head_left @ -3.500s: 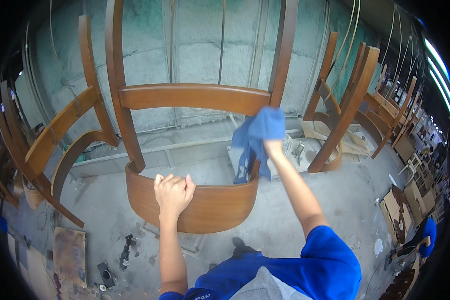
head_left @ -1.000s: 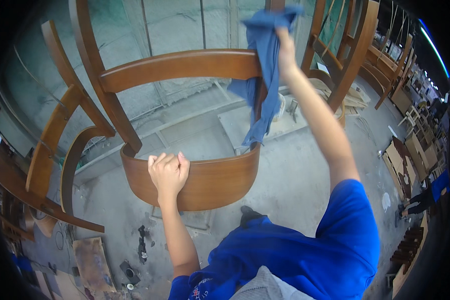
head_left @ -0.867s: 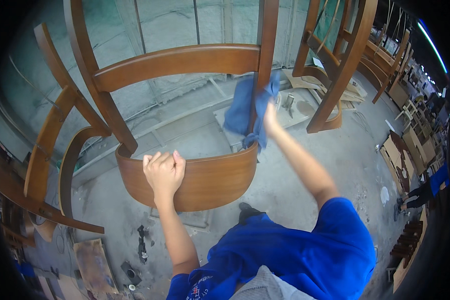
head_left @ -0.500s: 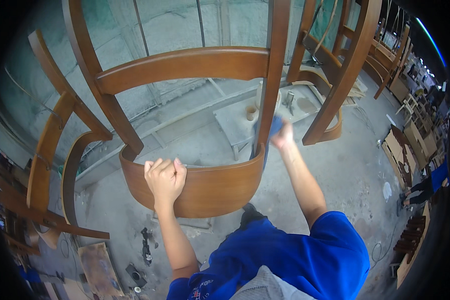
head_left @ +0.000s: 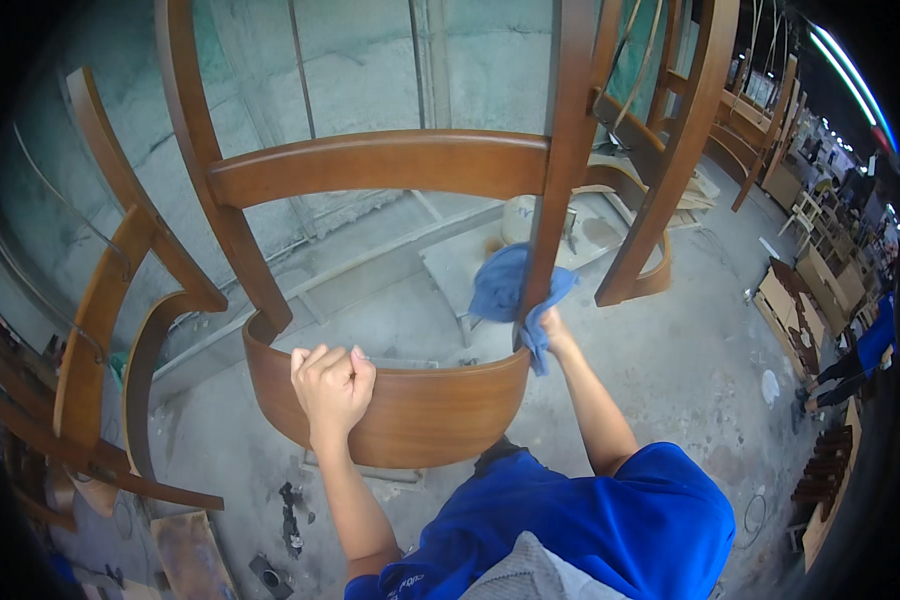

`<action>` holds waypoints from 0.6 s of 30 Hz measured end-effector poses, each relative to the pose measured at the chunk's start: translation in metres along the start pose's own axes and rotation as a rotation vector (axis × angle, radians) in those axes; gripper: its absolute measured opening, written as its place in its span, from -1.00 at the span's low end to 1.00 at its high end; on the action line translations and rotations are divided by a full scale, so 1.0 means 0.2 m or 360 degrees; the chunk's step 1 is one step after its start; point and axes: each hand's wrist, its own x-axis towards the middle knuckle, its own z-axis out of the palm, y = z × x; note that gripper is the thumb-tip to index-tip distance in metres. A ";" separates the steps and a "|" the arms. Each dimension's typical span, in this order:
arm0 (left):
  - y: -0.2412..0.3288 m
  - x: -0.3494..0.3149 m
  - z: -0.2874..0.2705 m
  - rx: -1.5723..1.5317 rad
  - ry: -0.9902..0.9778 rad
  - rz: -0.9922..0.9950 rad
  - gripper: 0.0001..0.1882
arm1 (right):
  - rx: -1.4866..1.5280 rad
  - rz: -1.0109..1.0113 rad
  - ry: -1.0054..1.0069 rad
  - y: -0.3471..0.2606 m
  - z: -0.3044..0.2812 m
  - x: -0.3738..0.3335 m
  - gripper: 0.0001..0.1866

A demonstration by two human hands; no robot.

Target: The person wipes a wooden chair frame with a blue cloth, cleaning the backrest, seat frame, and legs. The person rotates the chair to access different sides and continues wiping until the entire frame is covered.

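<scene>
A brown varnished chair frame stands before me, with two tall posts, a crossbar (head_left: 380, 165) and a curved wooden panel (head_left: 420, 415) at its near lower side. My left hand (head_left: 332, 390) is closed over the panel's top edge, left of its middle. At the right post (head_left: 558, 150), near where it meets the panel, my right hand (head_left: 553, 328) holds a blue cloth (head_left: 500, 283) against the wood. The cloth spreads to both sides of the post, and the post hides part of it. Some of my right fingers are hidden behind cloth and wood.
Similar wooden frames stand at the left (head_left: 105, 330) and right (head_left: 660, 220), with wires on them. Behind the chair is a low dusty table (head_left: 445, 265) with a pale container (head_left: 518, 215). Another person (head_left: 860, 360) stands far right, near stacked boards.
My right hand has moved down the right post toward the panel, and the blue cloth has flared out around it. My left hand keeps its hold. The whole view has shifted slightly.
</scene>
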 end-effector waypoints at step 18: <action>0.01 0.04 0.12 0.0188 0.0082 0.0035 -0.59 | -0.1683 -0.1223 0.0184 -1.94 0.91 1.74 -0.39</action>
